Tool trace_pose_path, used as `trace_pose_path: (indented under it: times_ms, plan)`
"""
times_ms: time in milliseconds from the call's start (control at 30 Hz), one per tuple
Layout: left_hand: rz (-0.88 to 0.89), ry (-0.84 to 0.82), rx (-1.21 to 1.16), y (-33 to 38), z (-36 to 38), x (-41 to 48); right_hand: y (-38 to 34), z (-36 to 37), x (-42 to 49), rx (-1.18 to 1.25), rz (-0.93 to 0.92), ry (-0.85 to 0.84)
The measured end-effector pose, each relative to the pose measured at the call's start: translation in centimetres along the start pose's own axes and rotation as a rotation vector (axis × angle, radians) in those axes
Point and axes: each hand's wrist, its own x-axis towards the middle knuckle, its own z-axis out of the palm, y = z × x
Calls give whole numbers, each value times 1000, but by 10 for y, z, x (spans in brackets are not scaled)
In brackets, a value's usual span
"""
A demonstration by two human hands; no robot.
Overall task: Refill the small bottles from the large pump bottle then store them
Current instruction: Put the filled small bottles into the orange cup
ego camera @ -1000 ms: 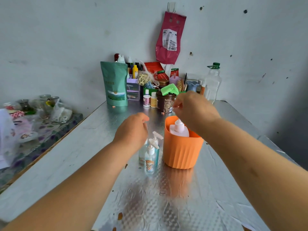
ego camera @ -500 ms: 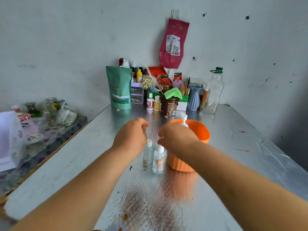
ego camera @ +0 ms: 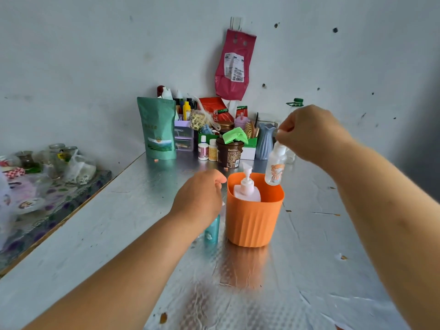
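Note:
An orange ribbed cup (ego camera: 252, 222) stands on the silver table with the white pump bottle (ego camera: 247, 190) inside it. My right hand (ego camera: 312, 134) pinches the cap of a small clear bottle with a cartoon label (ego camera: 275, 168), which hangs above the cup's right rim. My left hand (ego camera: 198, 197) hovers left of the cup with curled fingers, over a small teal bottle (ego camera: 212, 231) that stands on the table. The teal bottle's top is hidden behind that hand, so whether the hand holds it is unclear.
Clutter lines the back wall: a green pouch (ego camera: 158, 129), a brown tub (ego camera: 229, 152), two little bottles (ego camera: 207, 151), a blue vase (ego camera: 265, 140), a clear plastic bottle (ego camera: 294, 108). A lower side table (ego camera: 47, 194) with jars and bags lies left.
My right hand has lifted the small clear bottle from beside the cup up and to the right, over the cup's rim. My left hand stays over the teal bottle.

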Motion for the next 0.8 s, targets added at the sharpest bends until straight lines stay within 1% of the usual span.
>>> trace_pose_path:
  times_ms: [200, 400, 533, 800]
  plan:
    - [-7, -16, 22, -5, 1, 2, 23, 51, 5, -75, 86, -112]
    - [-21, -27, 44, -12, 4, 3, 28, 82, 3, -151, 147, -219]
    - [-27, -37, 60, -13, 5, 3, 31, 96, 3, -259, 141, -267]
    - [-58, -39, 60, -23, 5, 2, 27, 110, 14, -387, 93, -321]
